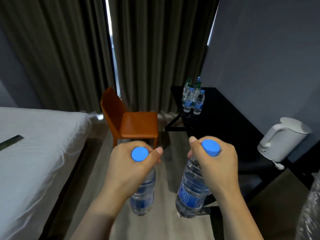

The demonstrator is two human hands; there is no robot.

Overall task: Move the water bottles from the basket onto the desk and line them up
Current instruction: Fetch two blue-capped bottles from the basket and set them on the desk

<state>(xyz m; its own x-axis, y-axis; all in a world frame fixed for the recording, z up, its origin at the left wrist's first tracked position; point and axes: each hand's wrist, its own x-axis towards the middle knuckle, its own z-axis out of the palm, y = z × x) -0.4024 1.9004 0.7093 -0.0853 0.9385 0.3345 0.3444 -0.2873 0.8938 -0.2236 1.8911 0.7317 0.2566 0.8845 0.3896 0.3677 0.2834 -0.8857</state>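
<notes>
Near desk (225, 127), hands (129, 164) (216, 164) gripping two bottles (142, 196) (190, 193)

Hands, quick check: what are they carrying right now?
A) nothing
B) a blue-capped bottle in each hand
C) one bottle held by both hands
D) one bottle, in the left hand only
B: the left hand grips the left bottle just under its blue cap, the right hand grips the right bottle the same way, neither yet on the desk.

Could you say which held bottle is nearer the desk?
The right bottle, in the right hand, beside the black desk; the left bottle, in the left hand, is nearer the bed.
</notes>
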